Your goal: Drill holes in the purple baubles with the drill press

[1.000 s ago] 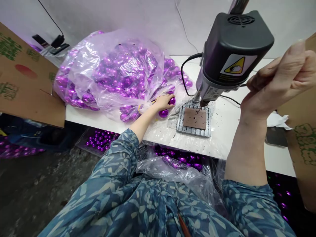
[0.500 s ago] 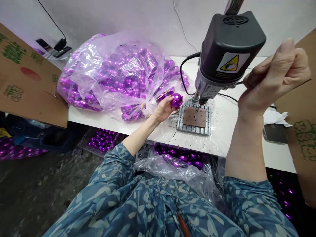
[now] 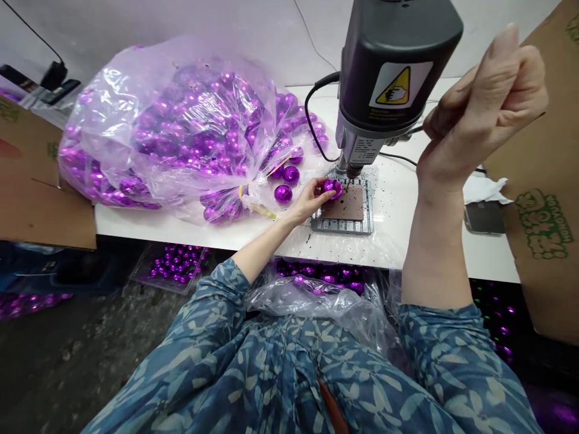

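Note:
My left hand [image 3: 313,199] pinches a shiny purple faceted ball [image 3: 333,188] by its side, over the left part of a brown board [image 3: 346,204] on the base of a bench drill press [image 3: 382,78]. Just right of the ball is the drill chuck [image 3: 353,171] with its bit pointing down. At the right, my right hand [image 3: 488,114] is raised and closed around the drill press's feed handle, of which only a thin dark rod [image 3: 415,130] shows. Two loose purple balls [image 3: 283,194] lie left of my left hand.
A big clear plastic bag [image 3: 176,132] full of purple balls fills the table's left side. Dark shavings are scattered around the drill base [image 3: 367,224]. A phone [image 3: 484,217] and white tissue [image 3: 486,188] lie at right, beside a cardboard box [image 3: 543,211]. Below the front edge, plastic sheeting [image 3: 316,301] holds more balls.
My left hand has carried the purple ball right, from beside the bag to over the board near the drill bit. My right hand stays closed on the handle. The camera view has shifted.

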Demonstrator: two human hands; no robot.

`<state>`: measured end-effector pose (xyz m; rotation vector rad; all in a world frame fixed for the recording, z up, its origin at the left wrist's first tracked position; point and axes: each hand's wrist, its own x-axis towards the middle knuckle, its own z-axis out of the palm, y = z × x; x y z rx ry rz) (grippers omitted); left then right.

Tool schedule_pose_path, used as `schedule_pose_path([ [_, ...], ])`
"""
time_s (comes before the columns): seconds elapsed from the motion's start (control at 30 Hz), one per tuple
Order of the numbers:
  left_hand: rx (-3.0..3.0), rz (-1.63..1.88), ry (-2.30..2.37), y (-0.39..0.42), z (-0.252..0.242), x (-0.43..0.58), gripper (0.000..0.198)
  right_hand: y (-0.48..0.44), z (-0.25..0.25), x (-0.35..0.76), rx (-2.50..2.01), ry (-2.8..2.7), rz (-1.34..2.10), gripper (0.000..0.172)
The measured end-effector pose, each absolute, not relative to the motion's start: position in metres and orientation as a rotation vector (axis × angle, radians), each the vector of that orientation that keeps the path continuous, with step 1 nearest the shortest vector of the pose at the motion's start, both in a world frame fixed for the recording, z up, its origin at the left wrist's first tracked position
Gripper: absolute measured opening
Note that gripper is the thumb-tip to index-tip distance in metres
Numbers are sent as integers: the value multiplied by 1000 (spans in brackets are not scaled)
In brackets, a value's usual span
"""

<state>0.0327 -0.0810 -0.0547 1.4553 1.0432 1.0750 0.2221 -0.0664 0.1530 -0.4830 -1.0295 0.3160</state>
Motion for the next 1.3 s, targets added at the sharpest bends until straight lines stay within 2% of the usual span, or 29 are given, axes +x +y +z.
schedule_pose_path([
  [0.27, 1513, 1006, 1022, -76, -47, 42, 58, -72, 154, 223, -484, -1073, 326, 66],
  [0.43, 1659, 972, 1057, -77, -48, 48, 62, -74, 156, 219, -512, -1077, 312, 71],
  [0.67, 2011, 1101, 1065, -86, -62, 56, 56, -77, 156, 221, -505, -1064, 335, 68],
  [1.3, 1811, 1118, 1011, -92, -70, 55, 66, -85, 156, 219, -538, -1045, 324, 58],
])
